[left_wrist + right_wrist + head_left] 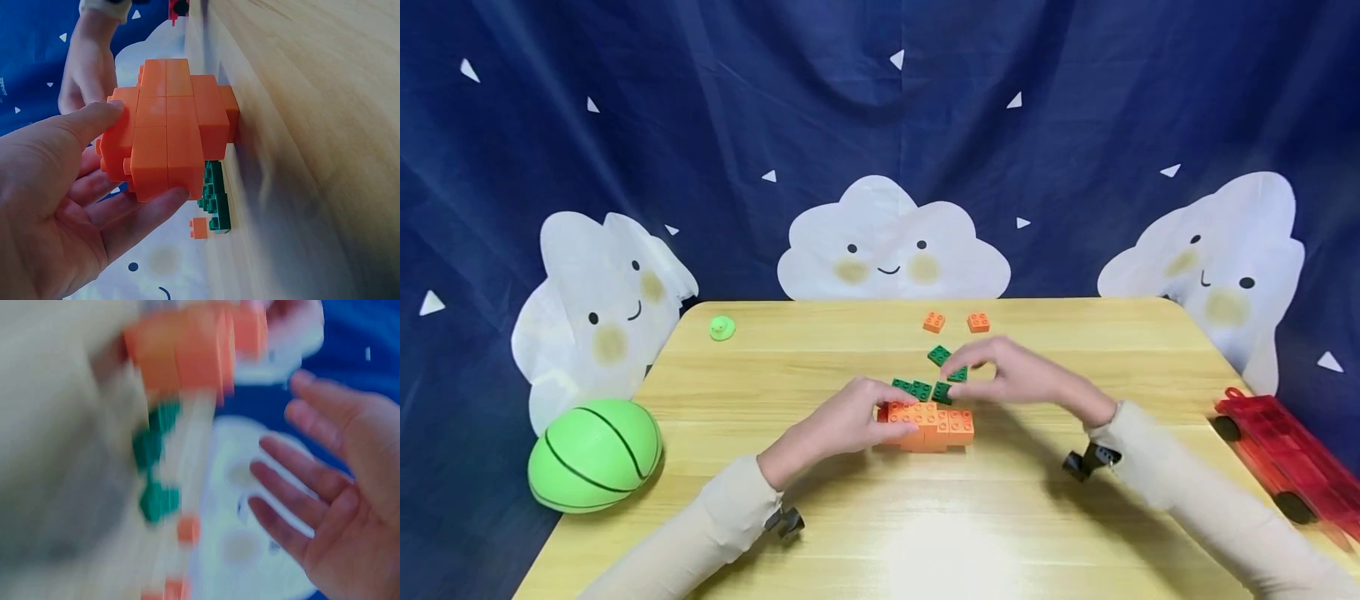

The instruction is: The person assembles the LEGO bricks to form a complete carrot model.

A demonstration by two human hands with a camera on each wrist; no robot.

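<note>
An orange toy-brick build (928, 427), several layers of studded bricks, stands on the table. My left hand (857, 421) grips it at its left end; in the left wrist view the thumb and fingers (150, 219) lie against its sides. My right hand (1000, 372) hovers behind the build, above the green bricks, its fingers spread and nothing between them in the right wrist view. Several green bricks (939, 355) lie flat behind the build; the right hand partly hides some in the head view. The right wrist view is blurred.
Two small orange bricks (978, 322) lie near the table's back edge, and a green rubber duck (722, 327) sits at the back left. A green ball (597, 456) rests at the left edge, with a red toy vehicle (1288, 454) at the right edge. A blue curtain (737, 108) hangs behind.
</note>
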